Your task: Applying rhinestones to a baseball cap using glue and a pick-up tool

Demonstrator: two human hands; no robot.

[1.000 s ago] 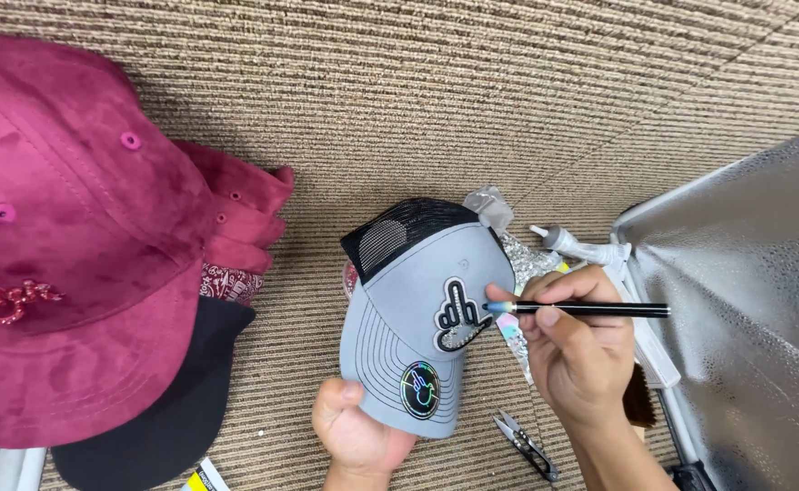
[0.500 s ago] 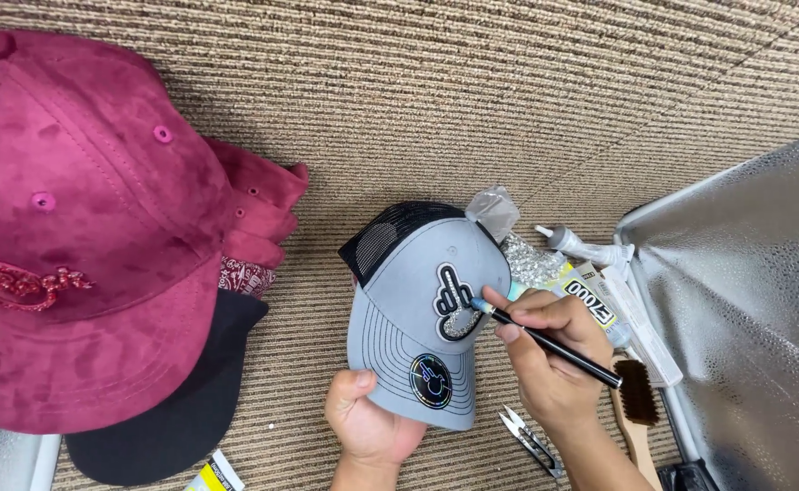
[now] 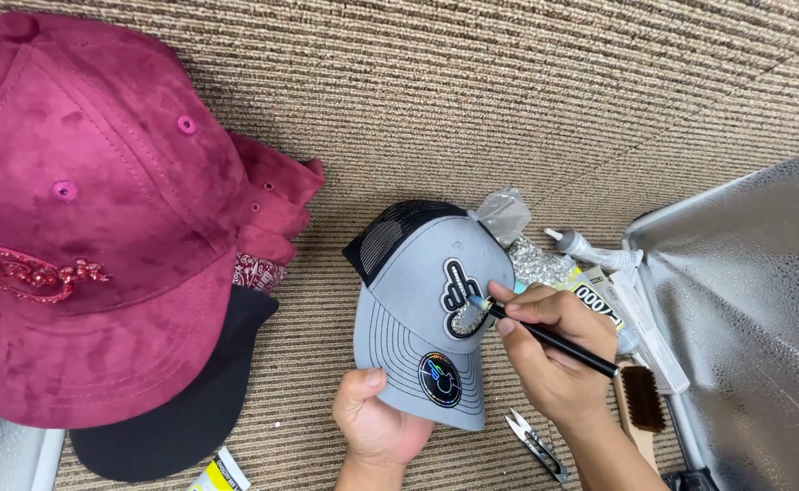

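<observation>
The grey cap (image 3: 427, 318) lies on the carpet (image 3: 508, 100), its brim pinched in the left hand (image 3: 376, 423). The right hand (image 3: 549, 350), fingers clamped on a black pen tool (image 3: 545, 335), has swung it from level a second ago to slanted. Its tip now meets the patch (image 3: 461, 295), so placing looks underway.

Ribbed beige-brown carpet floor (image 3: 508, 100); crinkled silver reflective panel (image 3: 754, 309) at right; even, bright light.
</observation>
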